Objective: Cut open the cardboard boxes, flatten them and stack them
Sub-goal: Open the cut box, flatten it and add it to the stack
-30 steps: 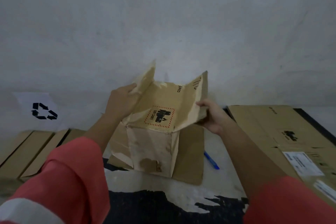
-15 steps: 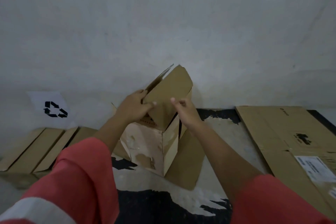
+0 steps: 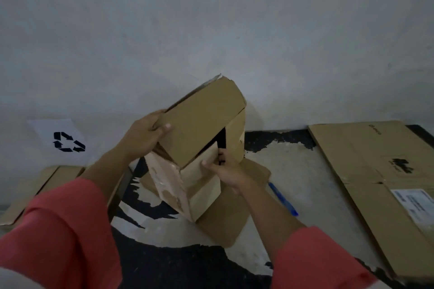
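Note:
A small brown cardboard box [image 3: 199, 180] stands tilted on the worn floor in the middle of the view, one corner toward me. Its large top flap [image 3: 202, 122] is folded over the opening. My left hand [image 3: 143, 136] grips the left edge of that flap, thumb on top. My right hand [image 3: 225, 169] holds the box's right side wall, thumb on the outside and fingers hooked into the dark gap at its edge. A loose bottom flap [image 3: 234, 218] lies flat on the floor under the box. A blue pen-like cutter [image 3: 283, 199] lies on the floor just right of my right wrist.
A large flattened cardboard box [image 3: 375, 171] with a white label lies at the right. Flattened cardboard [image 3: 35, 190] is stacked at the left below a recycling sign [image 3: 63, 138] on the wall. The grey wall stands close behind the box.
The top flaps, spread open a second ago, are now folded over the box. My right hand went from the right flap down to the box's side wall, and the box tilted.

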